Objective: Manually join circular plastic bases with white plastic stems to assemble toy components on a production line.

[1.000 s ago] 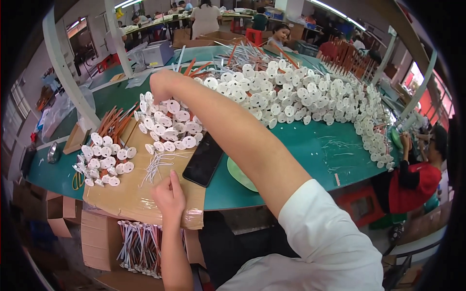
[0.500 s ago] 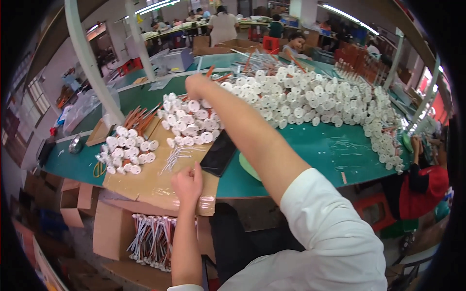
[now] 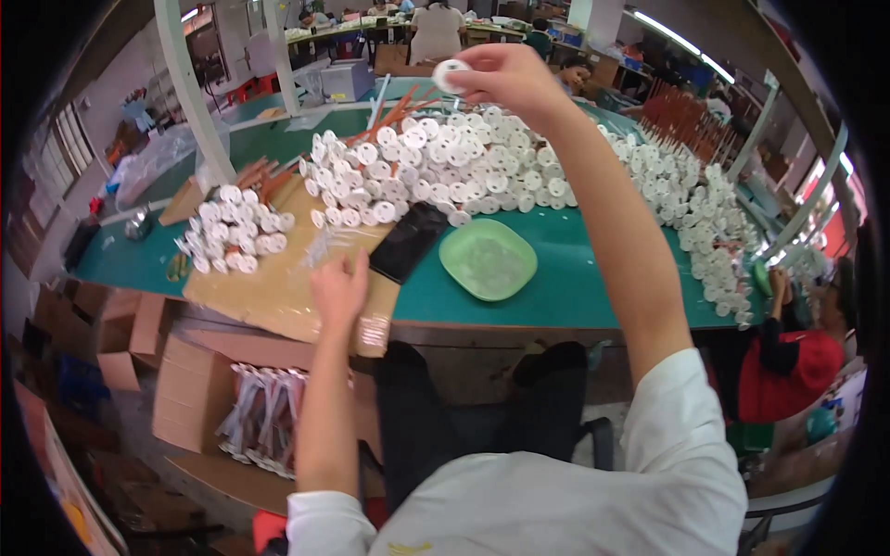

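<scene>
My right hand [image 3: 510, 82], raised over the far part of the pile, pinches a white round disc [image 3: 451, 76] between thumb and fingers; any stem on it cannot be made out. My left hand [image 3: 337, 285] is above the cardboard sheet [image 3: 278, 287], its fingers curled; what they hold, if anything, is hidden. Thin white ties [image 3: 326, 243] lie just beyond it. Under the right hand spreads a large pile of white discs [image 3: 445, 153] on brown and grey sticks. A smaller disc bundle [image 3: 236, 222] rests on the sheet's left part.
A black phone-like slab [image 3: 408, 243] lies beside a green plastic dish [image 3: 489, 261] on the green table [image 3: 575, 278]. Below the table edge, an open carton [image 3: 195, 394] holds bundled sticks. White posts [image 3: 195, 93] rise at the back left. A person in red [image 3: 788, 371] sits at right.
My right hand has moved right and up from the pile's left part, now with a white disc in its fingers. The green dish has come into full view. My left hand remains over the cardboard.
</scene>
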`<action>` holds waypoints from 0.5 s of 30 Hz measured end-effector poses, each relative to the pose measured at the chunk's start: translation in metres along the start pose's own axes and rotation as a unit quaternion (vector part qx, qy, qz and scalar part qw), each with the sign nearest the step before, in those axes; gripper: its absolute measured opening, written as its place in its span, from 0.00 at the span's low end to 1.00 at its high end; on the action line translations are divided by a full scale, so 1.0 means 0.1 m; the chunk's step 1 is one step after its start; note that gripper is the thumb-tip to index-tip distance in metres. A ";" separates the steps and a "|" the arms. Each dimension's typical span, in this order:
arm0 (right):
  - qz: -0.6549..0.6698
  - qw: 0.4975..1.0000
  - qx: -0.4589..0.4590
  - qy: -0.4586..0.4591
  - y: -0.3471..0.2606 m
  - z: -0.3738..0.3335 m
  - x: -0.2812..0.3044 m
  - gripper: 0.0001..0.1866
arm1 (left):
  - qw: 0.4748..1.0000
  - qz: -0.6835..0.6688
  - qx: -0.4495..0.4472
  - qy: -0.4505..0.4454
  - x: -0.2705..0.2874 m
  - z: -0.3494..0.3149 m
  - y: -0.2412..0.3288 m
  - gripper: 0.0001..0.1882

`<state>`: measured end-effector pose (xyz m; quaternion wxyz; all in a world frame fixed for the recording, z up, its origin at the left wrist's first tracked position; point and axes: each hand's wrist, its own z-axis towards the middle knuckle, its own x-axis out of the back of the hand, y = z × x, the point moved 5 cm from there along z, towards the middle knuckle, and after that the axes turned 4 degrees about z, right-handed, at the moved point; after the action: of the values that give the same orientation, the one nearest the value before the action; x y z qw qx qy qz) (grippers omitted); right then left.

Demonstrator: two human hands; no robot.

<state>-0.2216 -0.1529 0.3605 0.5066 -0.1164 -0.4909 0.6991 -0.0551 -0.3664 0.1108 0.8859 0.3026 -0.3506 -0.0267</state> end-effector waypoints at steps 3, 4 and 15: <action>0.045 0.993 0.060 0.092 -0.31 -1.11 0.07 0.16 | 0.997 -0.074 0.037 -0.011 0.17 -0.23 0.04 0.20; 0.045 0.990 0.054 0.124 -0.32 -1.53 0.04 0.14 | 0.996 -0.081 0.037 -0.016 0.17 -0.34 0.19 0.20; 0.118 0.975 0.117 0.144 -0.11 -3.95 -0.53 0.14 | 0.574 -0.751 0.049 -0.322 0.55 -2.36 1.90 0.36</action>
<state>0.0699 0.0280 0.1574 0.4961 -0.2128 -0.3100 0.7827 0.1053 -0.1034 0.1145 0.3610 0.4716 -0.2605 -0.7612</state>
